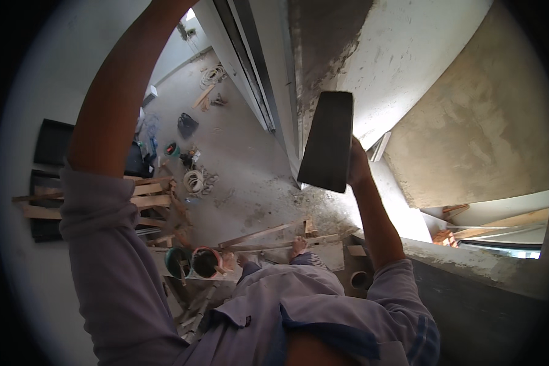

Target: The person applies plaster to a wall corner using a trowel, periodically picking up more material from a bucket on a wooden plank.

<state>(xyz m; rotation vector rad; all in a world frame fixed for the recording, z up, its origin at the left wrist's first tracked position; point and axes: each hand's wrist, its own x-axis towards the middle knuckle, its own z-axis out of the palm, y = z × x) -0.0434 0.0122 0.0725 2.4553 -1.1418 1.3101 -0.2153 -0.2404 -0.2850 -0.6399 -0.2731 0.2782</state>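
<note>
My right hand (pixel 358 163) is closed on a plastering float (pixel 328 143), whose dark, flat, rectangular blade faces me. The blade hides most of the fingers and the handle. Close beyond the float stands a wall edge (pixel 296 67), with a patch of dark, wet-looking plaster (pixel 332 36) higher up on it. Whether the float touches that wall, I cannot tell. My left arm (pixel 113 116) stretches up past the top edge of the picture, so the left hand is out of sight.
Below me are a plank (pixel 259 234), a green bucket (pixel 177 262) and a reddish-rimmed bucket (pixel 206 261). Wood scraps (pixel 152 198) pile at left, near a coiled hose (pixel 193 182) and black bag (pixel 187 124). A metal-edged frame (pixel 253 61) rises ahead; a plastered panel (pixel 482 122) stands right.
</note>
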